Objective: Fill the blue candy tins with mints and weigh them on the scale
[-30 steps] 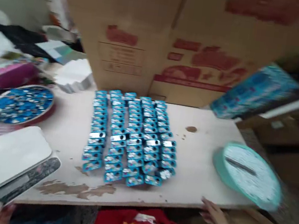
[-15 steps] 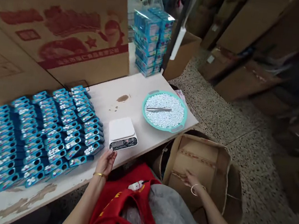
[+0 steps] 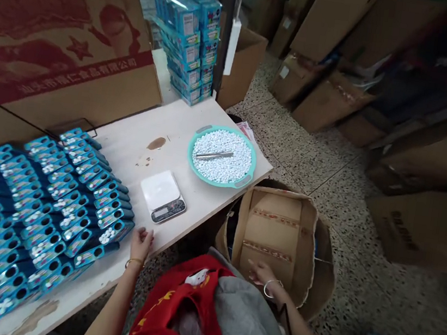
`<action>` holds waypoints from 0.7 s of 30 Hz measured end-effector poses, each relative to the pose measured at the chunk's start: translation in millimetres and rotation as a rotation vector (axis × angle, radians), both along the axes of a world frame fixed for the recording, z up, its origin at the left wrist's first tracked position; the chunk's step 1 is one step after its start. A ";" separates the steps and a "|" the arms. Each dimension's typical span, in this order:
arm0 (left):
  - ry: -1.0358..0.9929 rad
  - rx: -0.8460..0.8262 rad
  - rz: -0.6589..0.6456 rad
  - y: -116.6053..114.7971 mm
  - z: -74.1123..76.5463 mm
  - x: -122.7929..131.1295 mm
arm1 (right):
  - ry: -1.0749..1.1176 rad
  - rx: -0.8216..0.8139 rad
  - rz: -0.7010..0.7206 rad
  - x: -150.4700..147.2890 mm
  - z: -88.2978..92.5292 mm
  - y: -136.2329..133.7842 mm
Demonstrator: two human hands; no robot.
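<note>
My left hand [image 3: 142, 242] rests at the table's front edge with its fingers curled in and nothing visible in them. Just beyond it, a small gap away, lies a white kitchen scale [image 3: 161, 195] with a dark control strip. To its left stand rows of blue boxes [image 3: 106, 231], with round dark holes and white pellets showing on their upper faces. My right hand [image 3: 262, 273] is held over the open cardboard carton [image 3: 270, 234] beside the table, fingers partly stretched out, holding nothing. A turquoise basin [image 3: 191, 166] full of small white pellets [image 3: 223, 170] holds a metal tool [image 3: 214, 156], perhaps tongs.
A wrapped stack of blue boxes [image 3: 190, 47] stands at the table's far end. Large printed cartons [image 3: 76, 60] line its back. More cartons [image 3: 323, 98] sit on the speckled floor [image 3: 285, 137] to the right. A brown stain [image 3: 156, 143] marks the white tabletop [image 3: 124, 138].
The view has swung to the right, so the table's things sit farther left. My left hand has come away from the scale's front edge. My right hand stays over the carton.
</note>
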State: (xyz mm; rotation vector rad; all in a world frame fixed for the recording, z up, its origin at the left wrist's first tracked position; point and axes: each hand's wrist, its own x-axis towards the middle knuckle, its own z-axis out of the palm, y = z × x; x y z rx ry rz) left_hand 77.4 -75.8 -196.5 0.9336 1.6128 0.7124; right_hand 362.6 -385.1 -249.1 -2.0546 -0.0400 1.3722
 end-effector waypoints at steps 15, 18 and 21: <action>-0.135 0.207 -0.004 -24.7 -38.2 -56.9 | -0.199 0.084 0.369 -2.2 62.1 96.3; -0.202 0.177 0.019 -29.9 -39.6 -63.5 | -0.292 0.026 0.460 1.9 53.2 91.4; -0.250 0.130 0.019 -30.6 -41.2 -66.3 | -0.336 -0.014 0.474 2.1 35.7 87.5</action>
